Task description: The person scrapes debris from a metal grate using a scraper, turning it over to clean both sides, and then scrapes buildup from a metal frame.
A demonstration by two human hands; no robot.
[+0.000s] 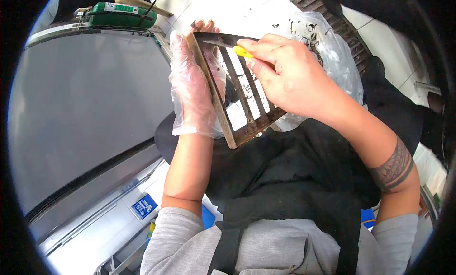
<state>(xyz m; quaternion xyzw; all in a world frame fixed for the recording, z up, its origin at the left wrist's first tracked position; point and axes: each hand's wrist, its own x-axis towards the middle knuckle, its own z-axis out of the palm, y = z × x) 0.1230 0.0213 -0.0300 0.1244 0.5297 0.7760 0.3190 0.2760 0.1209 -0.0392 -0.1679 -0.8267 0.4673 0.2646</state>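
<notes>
Over the black apron (285, 180), the gloved left hand (192, 92) clasps the left rail of the grimy metal grate (256, 130), whose long axis runs near to far, while the bare right hand (285, 75), clenched on a yellow-handled blade (243, 51), crosses its far bars before a plastic bag (337, 56).

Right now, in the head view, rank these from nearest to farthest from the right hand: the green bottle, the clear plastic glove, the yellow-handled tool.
1. Yellow-handled tool: gripped in the right hand, over the metal grate.
2. Clear plastic glove: on the left hand, holding the grate's left edge.
3. Green bottle: top left, well beyond the grate.
</notes>
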